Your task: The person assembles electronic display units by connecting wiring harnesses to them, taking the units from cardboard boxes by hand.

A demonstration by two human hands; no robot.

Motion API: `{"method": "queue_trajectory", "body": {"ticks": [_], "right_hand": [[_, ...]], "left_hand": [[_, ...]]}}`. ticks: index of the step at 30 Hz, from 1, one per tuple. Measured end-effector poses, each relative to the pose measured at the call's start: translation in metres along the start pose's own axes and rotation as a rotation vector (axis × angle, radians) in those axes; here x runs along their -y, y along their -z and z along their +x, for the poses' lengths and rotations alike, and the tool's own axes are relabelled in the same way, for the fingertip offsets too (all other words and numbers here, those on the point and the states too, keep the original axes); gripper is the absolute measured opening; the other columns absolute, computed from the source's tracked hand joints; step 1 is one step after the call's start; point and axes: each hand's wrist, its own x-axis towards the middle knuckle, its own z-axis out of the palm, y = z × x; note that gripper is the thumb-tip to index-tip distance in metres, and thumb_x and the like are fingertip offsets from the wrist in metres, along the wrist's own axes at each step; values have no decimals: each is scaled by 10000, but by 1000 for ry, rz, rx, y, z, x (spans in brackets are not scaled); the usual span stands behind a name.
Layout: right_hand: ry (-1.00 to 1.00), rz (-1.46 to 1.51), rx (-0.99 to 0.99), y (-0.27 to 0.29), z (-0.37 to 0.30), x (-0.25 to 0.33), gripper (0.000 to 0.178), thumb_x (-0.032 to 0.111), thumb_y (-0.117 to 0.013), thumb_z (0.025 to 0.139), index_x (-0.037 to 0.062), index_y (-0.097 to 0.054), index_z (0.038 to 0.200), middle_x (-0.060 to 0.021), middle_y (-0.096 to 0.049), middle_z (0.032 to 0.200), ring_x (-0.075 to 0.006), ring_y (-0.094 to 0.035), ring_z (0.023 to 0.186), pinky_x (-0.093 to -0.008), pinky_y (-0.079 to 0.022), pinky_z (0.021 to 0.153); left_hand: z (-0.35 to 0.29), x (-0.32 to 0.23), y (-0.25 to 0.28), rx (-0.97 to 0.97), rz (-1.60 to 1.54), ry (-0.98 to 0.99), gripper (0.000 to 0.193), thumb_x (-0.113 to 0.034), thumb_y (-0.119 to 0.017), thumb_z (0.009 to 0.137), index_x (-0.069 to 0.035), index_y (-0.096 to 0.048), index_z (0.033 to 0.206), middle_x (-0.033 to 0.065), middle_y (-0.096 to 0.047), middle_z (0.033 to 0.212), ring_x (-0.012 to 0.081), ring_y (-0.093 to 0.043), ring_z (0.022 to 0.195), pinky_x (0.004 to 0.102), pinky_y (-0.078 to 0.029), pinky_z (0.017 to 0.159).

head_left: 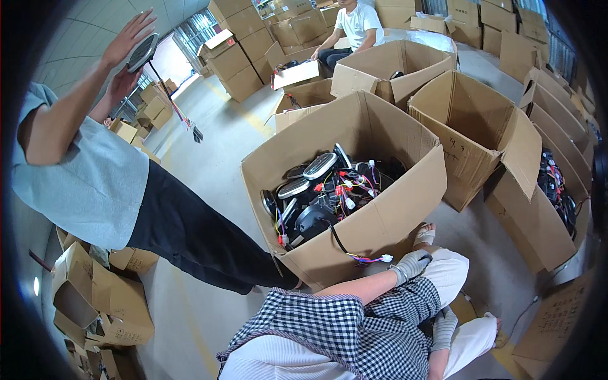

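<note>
My left hand, in a grey-white knit glove, lies over my knee with its fingers laid on the light trousers and nothing in it. My right hand, gloved the same way, rests against my other leg, also holding nothing I can see. In front of my knees stands a large open carton, partly filled with black, round-faced devices and their coloured wires. One wire bundle with a white connector hangs over the carton's near side, close to my left hand. A checkered apron covers my lap.
A standing person at the left holds up a similar device with dangling wires. Another person sits at the back. Open cartons crowd the right, one holding wired parts. Stacked boxes stand behind.
</note>
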Motion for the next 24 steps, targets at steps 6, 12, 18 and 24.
{"method": "queue_trajectory", "body": {"ticks": [6, 12, 18, 24], "right_hand": [[-19, 123, 25, -2, -1, 2, 329, -68, -468, 808, -65, -603, 1107, -105, -672, 987, -146, -588, 866, -276, -458, 823], [99, 50, -136, -3, -3, 12, 186, 89, -484, 821, -19, -616, 897, -244, -611, 807, -407, -585, 752, -442, -447, 691], [23, 82, -72, -1, -3, 15, 238, 45, -502, 824, -19, -627, 1017, -213, -645, 905, -304, -614, 828, -368, -460, 766], [34, 58, -60, 1, -1, 15, 263, 32, -554, 817, -16, -626, 1065, -226, -660, 928, -316, -660, 866, -367, -482, 774]], "left_hand": [[-2, 10, -1, -70, 46, -143, 154, -218, -587, 861, -90, -646, 924, 147, -640, 800, 324, -608, 720, 383, -483, 677], [-17, -30, 19, -45, 184, -252, 150, -175, -580, 860, -70, -635, 952, 143, -643, 891, 316, -610, 829, 370, -483, 773], [-48, -153, 124, -400, 544, -862, 200, -139, -499, 877, -42, -600, 1019, 144, -619, 989, 332, -588, 909, 427, -463, 830], [24, -155, 265, -659, 1029, -622, 178, -142, -515, 830, -90, -647, 937, 117, -647, 884, 304, -622, 858, 414, -491, 783]]}}
